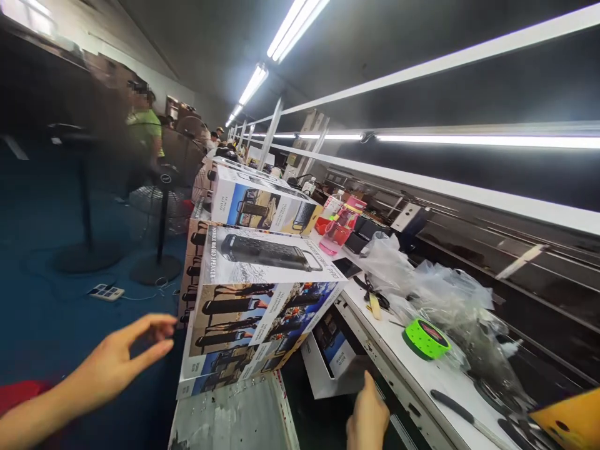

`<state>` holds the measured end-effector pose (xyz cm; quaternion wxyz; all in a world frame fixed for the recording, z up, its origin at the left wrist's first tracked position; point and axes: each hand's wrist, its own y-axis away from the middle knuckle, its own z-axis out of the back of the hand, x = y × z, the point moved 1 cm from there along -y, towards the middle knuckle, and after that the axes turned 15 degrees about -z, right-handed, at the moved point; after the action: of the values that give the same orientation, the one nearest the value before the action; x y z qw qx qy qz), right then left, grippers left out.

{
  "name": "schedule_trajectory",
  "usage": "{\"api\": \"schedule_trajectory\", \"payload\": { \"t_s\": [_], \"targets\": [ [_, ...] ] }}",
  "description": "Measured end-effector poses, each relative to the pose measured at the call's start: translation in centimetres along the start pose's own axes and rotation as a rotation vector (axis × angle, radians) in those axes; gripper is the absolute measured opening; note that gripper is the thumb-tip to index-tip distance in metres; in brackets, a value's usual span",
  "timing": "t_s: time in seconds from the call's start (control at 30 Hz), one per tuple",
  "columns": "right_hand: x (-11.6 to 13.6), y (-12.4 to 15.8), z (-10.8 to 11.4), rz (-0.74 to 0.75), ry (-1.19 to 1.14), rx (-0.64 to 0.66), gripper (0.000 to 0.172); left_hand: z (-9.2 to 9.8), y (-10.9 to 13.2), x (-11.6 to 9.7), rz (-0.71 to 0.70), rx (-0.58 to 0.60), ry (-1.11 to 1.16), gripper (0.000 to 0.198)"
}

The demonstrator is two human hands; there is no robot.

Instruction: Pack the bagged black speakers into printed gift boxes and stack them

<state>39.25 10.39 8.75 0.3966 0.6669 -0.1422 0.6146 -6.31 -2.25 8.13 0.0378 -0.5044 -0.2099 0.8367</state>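
Observation:
My left hand (119,359) reaches in from the lower left, fingers spread and empty, just left of a stack of printed speaker boxes (262,294). My right hand (368,415) shows at the bottom edge, below the white bench (412,369); its fingers are mostly hidden and I see nothing in it. An open white box (330,362) hangs tucked under the bench beside that hand. The top speaker box (267,253) lies flat with a picture of a black speaker.
On the bench are a green tape roll (425,338), crumpled clear plastic bags (435,287), scissors (375,297), a pink bottle (340,231) and a knife (462,412). More boxes (262,203) stand further along. Floor fans (159,219) and a person in green (143,128) are left.

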Motion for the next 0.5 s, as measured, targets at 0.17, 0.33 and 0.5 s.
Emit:
{"api": "schedule_trajectory", "payload": {
  "t_s": [0.17, 0.33, 0.5],
  "targets": [
    [-5.4, 9.0, -6.1, 0.065, -0.09, 0.416, 0.12, 3.8, -11.3, -7.5, -0.258, -0.339, 0.066, 0.069],
    [-4.0, 16.1, -7.0, -0.147, -0.054, 0.862, 0.093, 3.2, -18.1, -8.8, -0.173, -0.232, 0.077, 0.078],
    [1.3, 16.9, -4.5, -0.302, -0.169, 1.048, 0.092, 3.8, -14.2, -9.9, -0.097, -0.021, 0.239, 0.07]
  ]
}}
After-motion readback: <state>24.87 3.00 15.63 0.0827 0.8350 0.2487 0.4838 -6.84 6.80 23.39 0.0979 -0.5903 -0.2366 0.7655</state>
